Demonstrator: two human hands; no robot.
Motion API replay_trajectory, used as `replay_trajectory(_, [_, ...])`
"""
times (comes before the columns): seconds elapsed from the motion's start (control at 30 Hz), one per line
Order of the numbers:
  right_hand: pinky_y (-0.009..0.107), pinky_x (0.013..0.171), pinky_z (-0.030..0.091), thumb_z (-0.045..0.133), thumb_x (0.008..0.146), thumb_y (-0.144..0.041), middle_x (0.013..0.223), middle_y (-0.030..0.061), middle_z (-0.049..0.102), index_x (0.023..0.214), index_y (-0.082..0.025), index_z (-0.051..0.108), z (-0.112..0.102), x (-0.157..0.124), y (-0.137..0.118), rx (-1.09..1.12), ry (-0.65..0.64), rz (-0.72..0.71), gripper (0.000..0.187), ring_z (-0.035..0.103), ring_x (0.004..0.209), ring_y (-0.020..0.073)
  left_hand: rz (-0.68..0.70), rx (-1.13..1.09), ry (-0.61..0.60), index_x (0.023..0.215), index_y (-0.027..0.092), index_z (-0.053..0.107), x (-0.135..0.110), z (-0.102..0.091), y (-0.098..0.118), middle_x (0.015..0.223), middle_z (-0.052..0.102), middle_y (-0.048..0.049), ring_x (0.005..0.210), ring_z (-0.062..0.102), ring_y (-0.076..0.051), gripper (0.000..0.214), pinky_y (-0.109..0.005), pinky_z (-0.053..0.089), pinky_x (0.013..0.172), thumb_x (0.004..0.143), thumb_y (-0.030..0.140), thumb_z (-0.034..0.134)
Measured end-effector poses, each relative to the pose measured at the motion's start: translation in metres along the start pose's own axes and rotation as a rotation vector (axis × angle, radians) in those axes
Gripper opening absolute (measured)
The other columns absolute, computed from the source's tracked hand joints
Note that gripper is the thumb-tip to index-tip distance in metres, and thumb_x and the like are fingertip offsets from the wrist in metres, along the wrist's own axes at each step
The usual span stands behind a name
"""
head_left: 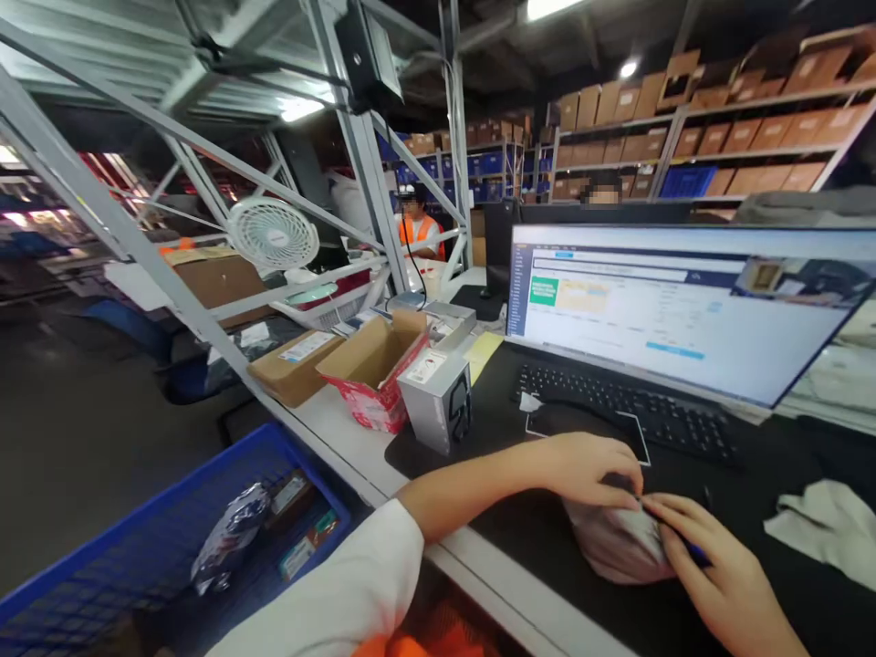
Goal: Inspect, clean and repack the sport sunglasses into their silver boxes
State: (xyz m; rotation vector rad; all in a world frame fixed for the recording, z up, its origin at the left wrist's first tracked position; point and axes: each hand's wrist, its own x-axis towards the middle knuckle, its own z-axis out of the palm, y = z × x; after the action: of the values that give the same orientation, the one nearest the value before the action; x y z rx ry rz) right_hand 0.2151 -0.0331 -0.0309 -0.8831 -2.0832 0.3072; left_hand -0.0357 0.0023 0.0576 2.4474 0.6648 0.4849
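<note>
A soft greyish bag (pixel 616 547) rests on the black desk mat in front of me. My left hand (pixel 589 467) reaches over its top, with thumb and fingers closed on the upper edge. From the right, my right hand (pixel 722 566) pinches the same edge, its fingertips almost touching those of the left. Something blue (pixel 696 553) shows under the right fingers; I cannot make out what it is. What the bag contains is hidden. Just beyond the left hand lies a dark flat piece with a white outline (pixel 581 422).
A keyboard (pixel 616 401) and a lit monitor (pixel 657 301) stand behind the bag. To the left are a silver-grey box (pixel 436 401), an open red-and-brown carton (pixel 375 379) and a closed carton (pixel 296 365). A blue basket (pixel 137 520) holds packages below. Crumpled white cloth-like material (pixel 828 529) lies right.
</note>
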Motion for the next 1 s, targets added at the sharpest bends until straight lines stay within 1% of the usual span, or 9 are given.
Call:
replay_trajectory(0.1, [0.02,0.066,0.063,0.056,0.098,-0.033,0.12,0.0058,0.073,0.119,-0.027,0.074,0.004,-0.004,0.004,-0.011,0.008,0.025,0.028,0.075,0.1,0.0202,-0.031,-0.025,-0.021,0.103,0.021,0.076,0.001,0.002,0.0,0.117,0.069,-0.0057,0.112,0.066,-0.019,0.02,-0.029,0.05,0.105,0.092,0.037,0.069])
replay_trajectory(0.2, [0.023,0.077,0.064,0.055,0.1,-0.035,0.122,0.0048,0.072,0.121,-0.028,0.072,0.007,-0.006,0.003,-0.056,0.044,0.024,0.028,0.074,0.105,0.0206,0.051,0.027,-0.03,0.099,0.016,0.076,0.003,0.009,-0.001,0.127,0.064,-0.0081,0.12,0.064,-0.019,0.018,-0.027,0.047,0.11,0.096,0.026,0.061])
replay_trajectory(0.3, [0.025,0.088,0.062,0.054,0.101,-0.035,0.122,0.0037,0.071,0.119,-0.028,0.07,0.009,-0.005,0.001,-0.076,0.049,-0.004,0.025,0.073,0.105,0.0193,0.096,0.108,-0.038,0.104,0.011,0.076,0.005,0.016,-0.005,0.132,0.063,-0.0113,0.123,0.063,-0.02,0.023,-0.027,0.048,0.108,0.097,0.019,0.056])
replay_trajectory(0.43, [0.025,0.081,0.063,0.054,0.1,-0.036,0.114,0.004,0.072,0.111,-0.028,0.069,0.009,-0.002,-0.003,-0.085,0.086,-0.008,0.021,0.074,0.096,0.0188,0.085,0.172,-0.101,0.116,0.01,0.073,0.011,0.023,-0.008,0.134,0.064,-0.0117,0.123,0.065,-0.022,0.032,-0.028,0.052,0.103,0.098,0.032,0.059])
replay_trajectory(0.53, [0.028,0.075,0.064,0.058,0.097,-0.043,0.109,0.0053,0.071,0.109,-0.027,0.067,0.01,-0.003,-0.005,-0.082,0.109,0.086,0.022,0.074,0.091,0.021,0.058,0.223,-0.144,0.126,0.008,0.068,0.015,0.025,-0.007,0.141,0.06,-0.0126,0.129,0.062,-0.023,0.043,-0.029,0.052,0.104,0.096,0.038,0.063])
replay_trajectory(0.67, [0.029,0.068,0.063,0.062,0.093,-0.051,0.119,0.0087,0.068,0.103,-0.025,0.066,0.012,-0.008,-0.001,-0.041,0.104,0.171,0.028,0.072,0.1,0.0252,0.044,0.249,-0.15,0.133,0.008,0.061,0.016,0.024,-0.006,0.14,0.062,-0.012,0.128,0.062,-0.023,0.05,-0.031,0.053,0.102,0.095,0.041,0.062])
replay_trajectory(0.77, [0.027,0.064,0.062,0.064,0.092,-0.052,0.129,0.0093,0.063,0.101,-0.026,0.069,0.014,-0.011,0.006,-0.024,0.04,0.138,0.028,0.07,0.108,0.0264,0.059,0.287,-0.143,0.124,0.009,0.064,0.015,0.025,-0.008,0.128,0.069,-0.0105,0.122,0.065,-0.023,0.04,-0.032,0.055,0.094,0.096,0.038,0.061])
replay_trajectory(0.9, [0.034,0.081,0.062,0.064,0.093,-0.054,0.136,0.0084,0.059,0.102,-0.027,0.07,0.016,-0.011,0.008,-0.06,-0.004,0.117,0.029,0.066,0.118,0.0285,0.101,0.351,-0.163,0.103,0.012,0.07,0.015,0.028,-0.013,0.114,0.074,-0.0088,0.107,0.07,-0.022,0.024,-0.032,0.055,0.081,0.098,0.032,0.058])
replay_trajectory(1.0, [0.039,0.087,0.06,0.063,0.093,-0.055,0.144,0.0081,0.055,0.107,-0.027,0.069,0.015,-0.008,0.005,-0.085,-0.021,0.155,0.032,0.064,0.123,0.0299,0.123,0.384,-0.115,0.101,0.014,0.069,0.015,0.029,-0.015,0.108,0.075,-0.0078,0.1,0.07,-0.02,0.021,-0.032,0.054,0.08,0.099,0.031,0.056])
